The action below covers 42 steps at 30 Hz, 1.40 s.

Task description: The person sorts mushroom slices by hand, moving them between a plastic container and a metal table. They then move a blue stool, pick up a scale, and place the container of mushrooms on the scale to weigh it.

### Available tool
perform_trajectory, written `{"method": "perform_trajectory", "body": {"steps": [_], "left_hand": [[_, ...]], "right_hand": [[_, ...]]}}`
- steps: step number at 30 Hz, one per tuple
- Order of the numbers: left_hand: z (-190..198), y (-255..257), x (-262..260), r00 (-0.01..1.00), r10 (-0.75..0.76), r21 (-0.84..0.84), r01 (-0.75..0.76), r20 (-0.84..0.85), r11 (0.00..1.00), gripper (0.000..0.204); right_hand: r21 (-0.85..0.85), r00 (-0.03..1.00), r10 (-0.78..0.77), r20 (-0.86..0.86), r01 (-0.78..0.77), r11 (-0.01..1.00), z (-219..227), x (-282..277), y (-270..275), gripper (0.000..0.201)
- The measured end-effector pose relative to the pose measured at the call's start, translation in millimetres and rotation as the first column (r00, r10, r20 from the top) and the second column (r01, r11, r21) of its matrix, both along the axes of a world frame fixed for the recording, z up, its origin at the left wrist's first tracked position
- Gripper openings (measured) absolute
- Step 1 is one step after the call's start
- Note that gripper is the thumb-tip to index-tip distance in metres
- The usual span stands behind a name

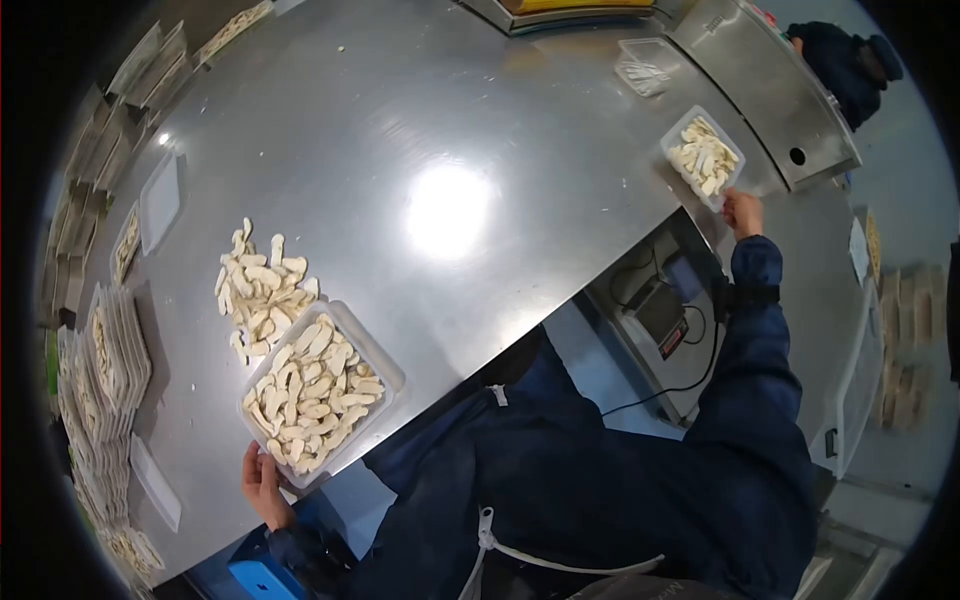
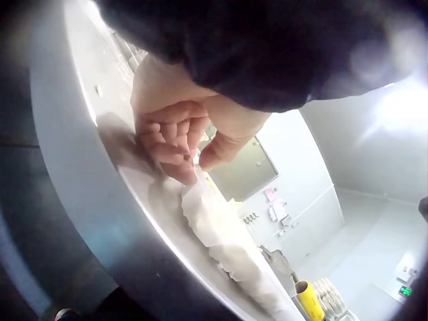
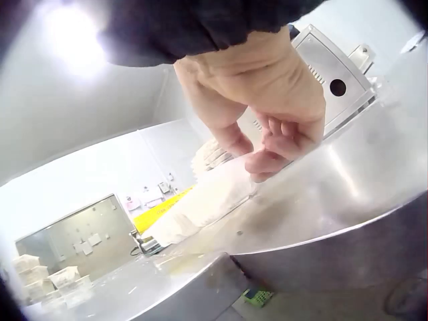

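Observation:
My left hand pinches the near left corner of a large clear plastic tray at the table's front edge. Pale, elongated mushroom-like pieces fill this tray. In the left wrist view, thumb and fingers meet on the tray's rim. Far to the right, my right hand pinches the near corner of a smaller clear tray, which holds similar pale pieces. The right wrist view shows thumb and curled fingers closing on that tray's corner. A loose pile of pieces lies beside the large tray.
Stacked filled trays line the table's left side, with white lids near them. A steel machine stands at the right, beside a clear tray of white strips. Below the table's edge sits a device with a cable. Another person is beyond the machine.

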<state>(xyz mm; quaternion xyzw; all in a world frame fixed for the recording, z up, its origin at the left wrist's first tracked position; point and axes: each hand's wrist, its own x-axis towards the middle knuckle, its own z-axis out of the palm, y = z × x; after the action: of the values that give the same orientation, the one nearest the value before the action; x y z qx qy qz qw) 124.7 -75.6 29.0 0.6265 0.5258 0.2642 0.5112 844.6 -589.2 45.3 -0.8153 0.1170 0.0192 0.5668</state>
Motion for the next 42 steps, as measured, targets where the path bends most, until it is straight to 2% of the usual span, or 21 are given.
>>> {"method": "perform_trajectory", "body": {"steps": [2, 4, 5, 6, 8, 9, 10, 11, 12, 15, 17, 19, 20, 22, 24, 30, 32, 35, 38, 40, 42], "left_hand": [[-3, 1, -4, 1.0, -0.005, 0.014, 0.005, 0.004, 1.0, 0.041], [-7, 5, -10, 0.999, -0.015, 0.024, 0.016, -0.039, 1.0, 0.042], [-3, 3, -6, 1.0, -0.031, -0.042, 0.031, 0.001, 0.999, 0.042], [-2, 2, -4, 0.999, -0.044, -0.031, 0.045, 0.008, 0.999, 0.041], [2, -3, 1, 1.0, 0.012, -0.058, -0.011, 0.014, 0.998, 0.039], [-2, -3, 0, 0.998, 0.01, -0.071, -0.006, 0.057, 0.997, 0.038], [4, -7, 5, 0.996, 0.025, -0.079, -0.018, 0.088, 0.997, 0.038], [3, -6, 4, 0.996, -0.001, -0.083, 0.008, 0.093, 0.997, 0.038], [3, -5, 3, 0.993, -0.021, -0.097, 0.032, 0.115, 0.995, 0.037], [8, -1, 5, 0.983, -0.078, -0.12, 0.098, 0.166, 0.988, 0.038], [13, -1, 5, 0.981, -0.07, -0.168, 0.101, 0.182, 0.981, 0.039], [16, -1, 2, 0.979, -0.075, -0.182, 0.11, 0.192, 0.977, 0.04], [15, 0, 1, 0.977, -0.078, -0.19, 0.116, 0.198, 0.975, 0.04], [10, 0, 2, 0.967, -0.084, -0.189, 0.132, 0.242, 0.973, 0.04], [7, -3, 3, 0.964, -0.075, -0.19, 0.126, 0.253, 0.974, 0.04], [5, -7, 11, 0.951, -0.04, -0.195, 0.104, 0.306, 0.975, 0.04], [10, -10, 16, 0.945, -0.056, -0.189, 0.122, 0.322, 0.974, 0.04], [21, -22, 38, 0.931, -0.139, -0.139, 0.196, 0.339, 0.971, 0.038], [43, -19, 56, 0.902, -0.236, -0.157, 0.309, 0.361, 0.938, 0.036], [55, -1, 65, 0.947, -0.319, 0.23, 0.314, -0.016, 0.921, 0.046], [51, 33, 72, 0.942, -0.241, 0.501, 0.329, -0.234, 0.8, 0.051]], "right_hand": [[0.022, 0.998, -0.056, -0.039, 0.057, 0.998, -8, 3, 11, 0.017], [0.205, 0.988, 0.016, -0.153, 0.016, 0.979, -40, 41, -9, 0.022], [0.293, 0.979, 0.065, -0.194, -0.005, 0.956, -54, 52, -18, 0.024], [0.362, 0.962, 0.234, -0.139, -0.171, 0.916, -80, 80, -41, 0.03], [0.12, 0.933, 0.247, -0.262, -0.222, 0.968, -40, 38, -10, 0.036], [-0.255, 0.956, 0.223, -0.191, -0.268, 0.929, -27, 27, 1, 0.042], [-0.57, 0.974, 0.227, 0.001, -0.186, 0.801, -14, 0, 20, 0.047], [-0.7, 0.942, 0.313, 0.12, -0.143, 0.699, -8, -20, 28, 0.047], [-0.612, 0.879, 0.39, 0.276, -0.152, 0.776, -6, -49, 51, 0.039], [-0.422, 0.706, 0.656, 0.269, -0.525, 0.739, 24, -173, 161, 0.03], [-0.299, 0.549, 0.802, 0.234, -0.745, 0.597, 19, -244, 232, 0.029], [-0.193, 0.354, 0.925, 0.137, -0.906, 0.376, 35, -312, 295, 0.032], [-0.098, 0.298, 0.95, 0.095, -0.947, 0.306, 29, -333, 315, 0.032], [-0.199, 0.173, 0.982, 0.075, -0.962, 0.185, 18, -353, 344, 0.033], [-0.135, 0.132, 0.991, -0.026, -0.983, 0.128, 11, -364, 360, 0.03], [-0.076, 0.253, 0.966, -0.054, -0.966, 0.249, -1, -375, 364, 0.02], [0.127, 0.287, 0.956, -0.06, -0.948, 0.293, -2, -371, 356, 0.014], [0.274, 0.302, 0.948, -0.098, -0.908, 0.317, -1, -344, 330, 0.014], [0.262, 0.353, 0.935, -0.043, -0.899, 0.352, 10, -320, 301, 0.015], [0.207, 0.435, 0.899, -0.052, -0.876, 0.436, 26, -303, 280, 0.015], [0.157, 0.515, 0.857, -0.009, -0.846, 0.51, 32, -275, 250, 0.017]]}}
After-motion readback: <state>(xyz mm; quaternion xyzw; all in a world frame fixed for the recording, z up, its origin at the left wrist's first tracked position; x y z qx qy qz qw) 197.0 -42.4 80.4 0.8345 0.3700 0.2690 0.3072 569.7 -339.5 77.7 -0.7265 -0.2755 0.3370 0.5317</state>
